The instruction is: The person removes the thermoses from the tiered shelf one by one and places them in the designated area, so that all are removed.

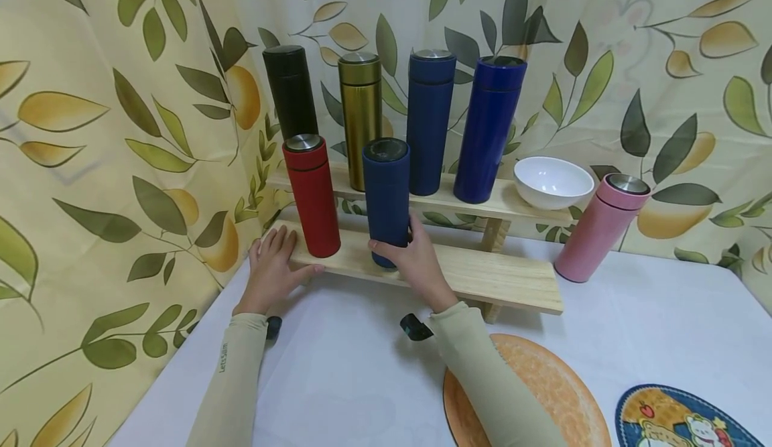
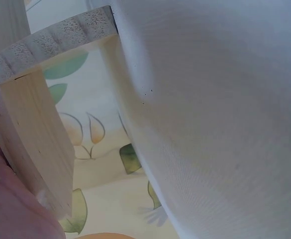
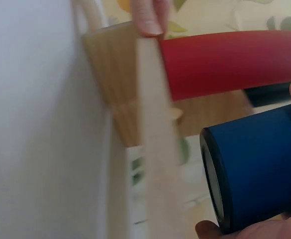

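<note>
My right hand [image 1: 422,269] grips the lower part of a dark blue thermos flask [image 1: 387,192], upright at the lower wooden shelf [image 1: 500,276]. In the right wrist view, the underside of this blue flask [image 3: 254,169] shows, with a gap between it and the shelf's front edge. My left hand [image 1: 271,269] rests on the left end of that shelf, thumb along its front edge. Between the hands a red thermos flask [image 1: 313,199] stands on the shelf. The left wrist view shows the shelf's wooden end [image 2: 55,45] with part of the hand [image 2: 11,199] beside it.
On the upper shelf [image 1: 434,199] stand a gold flask [image 1: 360,118], two blue flasks [image 1: 431,125] and a white bowl [image 1: 551,182]. A black flask [image 1: 292,92] is behind the red one. A pink flask [image 1: 603,229] stands at right. A round orange mat [image 1: 543,373] lies in front.
</note>
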A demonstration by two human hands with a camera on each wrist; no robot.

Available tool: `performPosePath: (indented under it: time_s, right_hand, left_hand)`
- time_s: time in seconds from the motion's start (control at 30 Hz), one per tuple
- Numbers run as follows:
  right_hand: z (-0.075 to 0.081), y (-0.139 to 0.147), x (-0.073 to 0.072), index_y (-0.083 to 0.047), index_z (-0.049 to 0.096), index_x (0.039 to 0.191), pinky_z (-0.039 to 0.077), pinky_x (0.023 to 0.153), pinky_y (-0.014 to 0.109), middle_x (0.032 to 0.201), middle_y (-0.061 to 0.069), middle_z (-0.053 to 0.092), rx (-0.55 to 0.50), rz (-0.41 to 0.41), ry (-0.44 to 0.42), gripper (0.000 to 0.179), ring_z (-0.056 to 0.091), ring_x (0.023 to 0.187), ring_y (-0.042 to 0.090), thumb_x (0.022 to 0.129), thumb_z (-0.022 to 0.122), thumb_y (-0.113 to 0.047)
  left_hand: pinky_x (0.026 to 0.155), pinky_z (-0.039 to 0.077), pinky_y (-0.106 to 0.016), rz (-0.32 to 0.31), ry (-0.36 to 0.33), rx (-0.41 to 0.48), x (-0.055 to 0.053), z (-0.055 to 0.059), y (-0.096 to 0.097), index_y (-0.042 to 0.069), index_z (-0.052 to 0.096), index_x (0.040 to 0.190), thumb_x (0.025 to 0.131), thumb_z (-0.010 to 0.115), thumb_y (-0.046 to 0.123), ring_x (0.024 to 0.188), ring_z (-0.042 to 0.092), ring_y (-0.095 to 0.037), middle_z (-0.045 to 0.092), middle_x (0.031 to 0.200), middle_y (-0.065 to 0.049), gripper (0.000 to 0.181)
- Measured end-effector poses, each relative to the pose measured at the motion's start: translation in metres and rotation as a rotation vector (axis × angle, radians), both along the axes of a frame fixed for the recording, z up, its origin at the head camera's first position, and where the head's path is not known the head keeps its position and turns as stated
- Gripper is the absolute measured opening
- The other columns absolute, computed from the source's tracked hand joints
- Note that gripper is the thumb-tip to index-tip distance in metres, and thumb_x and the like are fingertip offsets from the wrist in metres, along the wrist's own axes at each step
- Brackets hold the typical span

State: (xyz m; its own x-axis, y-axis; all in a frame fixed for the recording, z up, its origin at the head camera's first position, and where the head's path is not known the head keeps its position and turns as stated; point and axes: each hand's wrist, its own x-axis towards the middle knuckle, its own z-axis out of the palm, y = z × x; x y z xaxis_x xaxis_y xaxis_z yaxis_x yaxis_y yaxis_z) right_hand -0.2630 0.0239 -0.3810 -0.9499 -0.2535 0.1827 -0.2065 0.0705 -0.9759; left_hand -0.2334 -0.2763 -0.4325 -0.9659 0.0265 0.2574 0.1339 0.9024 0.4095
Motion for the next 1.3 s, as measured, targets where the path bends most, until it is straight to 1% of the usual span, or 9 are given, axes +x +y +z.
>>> performPosePath:
  time_s: [0.17, 0.23, 0.37, 0.57, 0.73, 0.87, 1.03, 1.2, 1.3]
  right_hand:
    - [0.019, 0.01, 0.007, -0.023, 0.037, 0.163, 0.043, 0.114, 0.057, 0.155, 0.007, 0.051, -0.024, -0.009, 0.016, 0.091, 0.049, 0.143, 0.034, 0.088, 0.087, -0.031]
    - [0.028, 0.015, 0.011, -0.025, 0.038, 0.163, 0.046, 0.112, 0.058, 0.154, 0.007, 0.052, -0.041, -0.023, 0.038, 0.091, 0.051, 0.141, 0.034, 0.088, 0.088, -0.032]
    - [0.046, 0.028, 0.017, -0.026, 0.042, 0.162, 0.05, 0.107, 0.057, 0.151, 0.007, 0.055, -0.071, -0.08, 0.101, 0.088, 0.055, 0.135, 0.034, 0.087, 0.089, -0.032]
    - [0.069, 0.053, 0.026, -0.025, 0.044, 0.16, 0.049, 0.107, 0.056, 0.151, 0.005, 0.053, -0.103, -0.161, 0.204, 0.084, 0.055, 0.134, 0.031, 0.088, 0.088, -0.026]
    - [0.083, 0.077, 0.033, -0.028, 0.046, 0.16, 0.05, 0.106, 0.05, 0.15, 0.001, 0.054, -0.14, -0.205, 0.214, 0.082, 0.054, 0.133, 0.026, 0.089, 0.087, -0.021]
    - [0.09, 0.089, 0.036, -0.027, 0.043, 0.162, 0.049, 0.107, 0.048, 0.151, 0.002, 0.051, -0.177, -0.225, 0.221, 0.084, 0.051, 0.136, 0.026, 0.09, 0.086, -0.017]
    - [0.095, 0.096, 0.037, -0.025, 0.042, 0.162, 0.047, 0.11, 0.053, 0.152, 0.003, 0.051, -0.195, -0.239, 0.248, 0.084, 0.049, 0.137, 0.027, 0.089, 0.084, -0.014]
    - [0.093, 0.1, 0.039, -0.024, 0.041, 0.162, 0.046, 0.112, 0.057, 0.153, 0.003, 0.05, -0.168, -0.229, 0.242, 0.084, 0.049, 0.138, 0.028, 0.091, 0.084, -0.016]
    - [0.089, 0.104, 0.042, -0.026, 0.038, 0.164, 0.047, 0.111, 0.056, 0.154, 0.002, 0.05, -0.109, -0.225, 0.215, 0.086, 0.05, 0.137, 0.028, 0.091, 0.084, -0.019]
  left_hand:
    - [0.124, -0.002, -0.063, 0.0, -0.007, 0.005, 0.0, 0.0, 0.001, -0.005, 0.038, 0.163, 0.091, 0.076, 0.065, 0.159, 0.011, -0.046, 0.024, 0.171, -0.031, 0.107]
    - [0.124, -0.003, -0.063, 0.002, -0.009, 0.006, 0.0, 0.0, 0.002, -0.006, 0.038, 0.163, 0.091, 0.076, 0.066, 0.159, 0.011, -0.047, 0.023, 0.171, -0.031, 0.108]
    - [0.124, -0.003, -0.064, 0.003, -0.009, 0.009, 0.001, 0.001, 0.002, -0.006, 0.037, 0.163, 0.092, 0.075, 0.066, 0.159, 0.011, -0.047, 0.023, 0.171, -0.031, 0.107]
    - [0.124, -0.002, -0.064, 0.003, -0.009, 0.009, 0.0, 0.003, 0.002, -0.007, 0.038, 0.162, 0.091, 0.076, 0.065, 0.159, 0.011, -0.048, 0.024, 0.17, -0.032, 0.108]
    - [0.124, -0.003, -0.064, -0.005, -0.005, 0.014, 0.001, 0.001, 0.001, -0.007, 0.038, 0.162, 0.091, 0.076, 0.066, 0.159, 0.011, -0.047, 0.023, 0.171, -0.032, 0.108]
    - [0.124, -0.004, -0.063, -0.004, -0.005, 0.011, -0.001, 0.001, 0.0, -0.007, 0.036, 0.163, 0.092, 0.075, 0.065, 0.159, 0.01, -0.047, 0.022, 0.171, -0.031, 0.108]
    - [0.124, -0.004, -0.063, -0.005, -0.006, 0.007, -0.002, 0.003, 0.001, -0.006, 0.036, 0.163, 0.092, 0.074, 0.067, 0.159, 0.01, -0.046, 0.022, 0.171, -0.031, 0.109]
    - [0.124, -0.002, -0.062, -0.003, 0.006, 0.007, -0.002, 0.004, 0.003, -0.007, 0.037, 0.162, 0.091, 0.076, 0.065, 0.159, 0.011, -0.046, 0.024, 0.17, -0.031, 0.108]
    - [0.124, -0.003, -0.062, -0.002, -0.004, 0.008, -0.001, 0.003, 0.003, -0.007, 0.038, 0.162, 0.091, 0.078, 0.063, 0.159, 0.012, -0.047, 0.025, 0.17, -0.032, 0.107]
